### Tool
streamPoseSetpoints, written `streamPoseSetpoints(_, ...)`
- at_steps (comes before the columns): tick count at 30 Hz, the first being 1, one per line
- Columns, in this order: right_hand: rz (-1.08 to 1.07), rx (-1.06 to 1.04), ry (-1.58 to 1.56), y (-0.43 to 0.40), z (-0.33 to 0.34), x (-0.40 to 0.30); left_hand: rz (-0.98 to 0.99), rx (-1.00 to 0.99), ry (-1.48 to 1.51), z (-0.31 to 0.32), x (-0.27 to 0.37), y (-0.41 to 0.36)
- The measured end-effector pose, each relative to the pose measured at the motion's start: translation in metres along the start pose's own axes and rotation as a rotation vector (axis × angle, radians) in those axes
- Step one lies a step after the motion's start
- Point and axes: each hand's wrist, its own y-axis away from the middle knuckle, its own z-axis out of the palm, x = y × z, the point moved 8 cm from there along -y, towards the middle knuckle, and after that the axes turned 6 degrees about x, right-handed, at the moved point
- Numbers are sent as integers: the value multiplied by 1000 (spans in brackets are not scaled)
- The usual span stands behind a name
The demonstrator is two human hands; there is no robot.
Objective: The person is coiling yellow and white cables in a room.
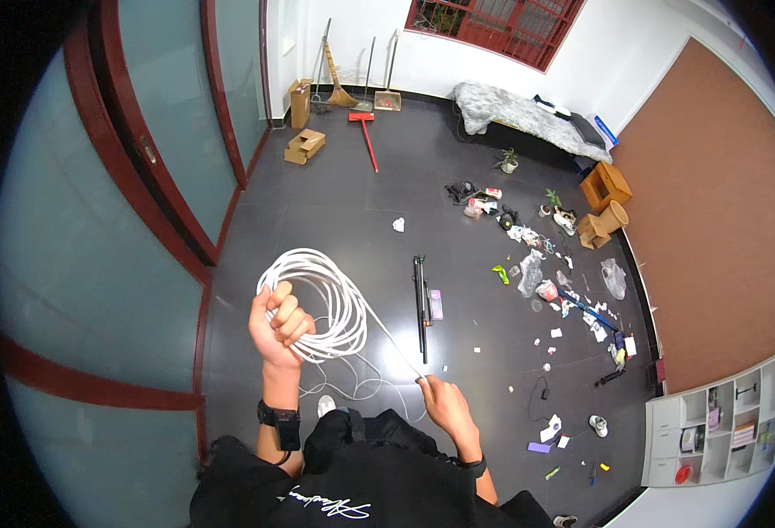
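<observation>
A coil of white cable [344, 310] hangs in several loops from my left hand [280, 325], whose fingers are closed around one side of it. From the coil a single stretch runs down to the right into my right hand [448, 408], pinched between thumb and fingers. Looser cable lies in curves on the dark floor below the coil, near a white shoe [325, 405]. Beyond my right hand, a folded black stand or tripod [420, 307] lies on the floor beside a pinkish box [435, 305].
Sliding glass doors [156, 152] with red frames stand at the left. Paper scraps, plastic bags [530, 272] and small items litter the floor at right, before a white shelf unit [717, 422]. Farther off are a red-handled floor tool [366, 138], cardboard boxes [305, 146] and a potted plant [509, 162].
</observation>
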Motion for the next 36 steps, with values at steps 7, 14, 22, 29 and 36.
streamPoseSetpoints(7, 91, 132, -8, -13, 4, -1, -96, -7, 72, -6, 41, 11)
streamPoseSetpoints(14, 155, 163, 161, -22, 24, 11, -213, -125, -60, -26, 64, 17)
streamPoseSetpoints(22, -125, -245, 72, -1, 78, -83, 146, 373, -178, -86, 130, -18)
streamPoseSetpoints(29, -352, -347, 38, 5, 94, -158, 177, 525, -961, -104, 82, -8)
streamPoseSetpoints(36, -469, -281, 10, -4, 69, -182, -137, 139, -1714, -122, 16, 35)
